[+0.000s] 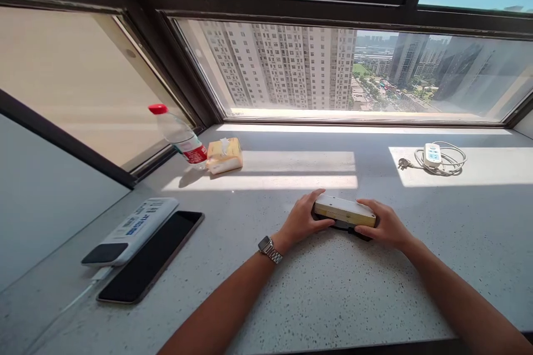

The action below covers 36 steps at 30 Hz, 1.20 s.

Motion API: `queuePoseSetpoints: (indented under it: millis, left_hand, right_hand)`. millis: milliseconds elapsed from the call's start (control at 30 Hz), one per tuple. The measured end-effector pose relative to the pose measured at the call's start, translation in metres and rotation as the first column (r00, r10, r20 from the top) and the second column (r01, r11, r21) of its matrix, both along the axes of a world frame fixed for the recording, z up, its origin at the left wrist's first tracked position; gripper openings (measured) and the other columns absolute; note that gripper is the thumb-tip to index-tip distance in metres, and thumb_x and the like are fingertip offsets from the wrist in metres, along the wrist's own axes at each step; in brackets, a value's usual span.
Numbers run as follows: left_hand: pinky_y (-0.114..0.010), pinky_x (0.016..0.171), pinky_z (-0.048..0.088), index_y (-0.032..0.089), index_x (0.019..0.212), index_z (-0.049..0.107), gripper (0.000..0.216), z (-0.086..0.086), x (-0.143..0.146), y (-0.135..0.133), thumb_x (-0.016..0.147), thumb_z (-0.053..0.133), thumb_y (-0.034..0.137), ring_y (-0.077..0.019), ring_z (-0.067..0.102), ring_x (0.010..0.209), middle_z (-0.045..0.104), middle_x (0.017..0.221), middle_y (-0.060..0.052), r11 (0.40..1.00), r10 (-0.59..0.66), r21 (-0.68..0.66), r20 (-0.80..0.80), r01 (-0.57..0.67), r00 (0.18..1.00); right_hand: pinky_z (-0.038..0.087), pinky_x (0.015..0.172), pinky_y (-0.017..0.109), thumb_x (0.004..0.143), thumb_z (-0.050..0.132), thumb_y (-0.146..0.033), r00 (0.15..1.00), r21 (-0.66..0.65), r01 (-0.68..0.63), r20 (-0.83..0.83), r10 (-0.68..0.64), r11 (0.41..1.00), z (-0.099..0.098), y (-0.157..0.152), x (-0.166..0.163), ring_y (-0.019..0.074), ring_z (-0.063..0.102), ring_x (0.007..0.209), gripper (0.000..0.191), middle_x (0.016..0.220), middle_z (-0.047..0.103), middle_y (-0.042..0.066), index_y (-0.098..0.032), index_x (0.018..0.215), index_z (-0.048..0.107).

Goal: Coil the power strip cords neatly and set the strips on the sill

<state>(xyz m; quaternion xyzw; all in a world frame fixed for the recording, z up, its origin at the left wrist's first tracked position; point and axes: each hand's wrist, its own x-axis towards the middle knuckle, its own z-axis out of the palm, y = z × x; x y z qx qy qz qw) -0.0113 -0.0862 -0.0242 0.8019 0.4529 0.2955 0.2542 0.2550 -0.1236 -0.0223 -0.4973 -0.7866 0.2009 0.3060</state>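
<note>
A flat cream-coloured box with a dark underside (344,211) lies on the speckled white windowsill (316,288). My left hand (302,221) grips its left end with fingers curled around the edge. My right hand (385,223) wraps the right end the same way. A metal watch (270,249) sits on my left wrist.
A dark phone (155,254) lies at the left with a white remote (133,230) on top. A red-capped water bottle (180,136) and a yellow tissue pack (225,155) rest near the window corner. A white power strip with coiled cord (435,157) sits at the far right.
</note>
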Motion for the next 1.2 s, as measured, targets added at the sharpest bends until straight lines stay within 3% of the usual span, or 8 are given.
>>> queuePoseSetpoints:
  millis: [267,467,633,800,900,1000,1100,1200]
  left_hand:
    - [-0.048,0.099,0.042,0.024,0.130,0.051,0.074,-0.002,0.000,0.003,0.067,0.079,0.050,-0.0325,0.057,0.116,0.060,0.129,-0.013,0.998,-0.054,0.026,0.037,0.053,0.998]
    - [-0.037,0.081,0.049,0.020,0.112,0.057,0.055,0.000,0.006,-0.003,0.072,0.073,0.053,-0.0246,0.062,0.092,0.067,0.105,-0.009,0.989,-0.144,-0.010,0.083,0.145,0.986]
    - [-0.040,0.086,0.047,0.018,0.120,0.054,0.063,0.003,0.016,-0.014,0.072,0.073,0.052,-0.0269,0.059,0.099,0.064,0.112,-0.012,0.986,-0.169,0.017,0.074,0.169,0.983]
    - [-0.034,0.072,0.047,0.017,0.111,0.057,0.057,0.006,0.018,-0.016,0.073,0.067,0.058,-0.0228,0.060,0.083,0.066,0.097,-0.008,0.997,-0.059,-0.038,0.211,0.068,0.976]
    - [-0.033,0.072,0.048,0.017,0.109,0.059,0.056,0.006,0.015,-0.012,0.074,0.065,0.060,-0.0220,0.061,0.082,0.067,0.095,-0.007,0.994,0.046,-0.110,0.413,0.000,0.910]
    - [-0.036,0.077,0.050,0.016,0.104,0.061,0.058,0.003,0.011,-0.007,0.072,0.065,0.065,-0.0244,0.063,0.086,0.068,0.093,-0.009,0.972,0.185,-0.228,0.589,-0.058,0.786]
    - [-0.036,0.075,0.051,0.014,0.102,0.062,0.063,0.002,0.009,-0.003,0.070,0.066,0.068,-0.0250,0.065,0.086,0.068,0.091,-0.010,0.937,0.317,-0.340,0.726,-0.082,0.610]
    - [-0.030,0.062,0.050,0.014,0.101,0.061,0.067,0.005,0.008,0.003,0.065,0.069,0.070,-0.0220,0.065,0.079,0.067,0.088,-0.009,0.906,0.411,-0.409,0.797,-0.105,0.442]
  right_hand:
    - [0.055,0.075,0.032,0.071,0.075,-0.051,0.954,0.042,0.145,-0.273,-0.128,0.989,-0.003,-0.003,0.000,0.0231,0.066,0.091,0.064,0.108,0.068,0.010,-0.020,0.124,0.057]
    - [0.057,0.074,0.031,0.070,0.077,-0.056,0.814,-0.015,0.105,-0.572,-0.095,0.994,-0.008,-0.008,-0.005,0.0195,0.065,0.085,0.074,0.103,0.065,0.007,-0.023,0.130,0.047]
    - [0.055,0.084,0.036,0.066,0.073,-0.069,0.805,-0.025,0.004,-0.593,-0.018,1.000,-0.006,-0.010,-0.006,0.0259,0.064,0.101,0.092,0.115,0.064,0.013,-0.022,0.139,0.041]
    - [0.052,0.089,0.040,0.064,0.065,-0.079,0.881,-0.052,-0.056,-0.472,0.025,0.997,-0.002,-0.008,-0.006,0.0281,0.061,0.110,0.113,0.133,0.055,0.017,-0.023,0.152,0.024]
    - [0.050,0.088,0.041,0.066,0.071,-0.071,0.975,-0.163,-0.172,-0.166,0.145,0.972,0.008,-0.009,-0.009,0.0265,0.063,0.101,0.090,0.115,0.066,0.013,-0.022,0.138,0.050]
    - [0.049,0.081,0.035,0.071,0.076,-0.054,0.970,-0.289,-0.195,0.082,0.227,0.937,0.021,-0.014,-0.012,0.0241,0.063,0.092,0.052,0.098,0.070,0.009,-0.020,0.110,0.069]
    - [0.046,0.065,0.027,0.080,0.067,-0.037,0.967,-0.378,-0.164,0.122,0.225,0.911,0.030,-0.019,-0.013,0.0165,0.061,0.071,0.021,0.080,0.069,0.005,-0.018,0.089,0.071]
    - [0.042,0.059,0.024,0.080,0.058,-0.025,0.968,-0.375,-0.147,0.138,0.212,0.916,0.033,-0.020,-0.010,0.0139,0.059,0.064,0.013,0.073,0.068,0.004,-0.018,0.077,0.070]
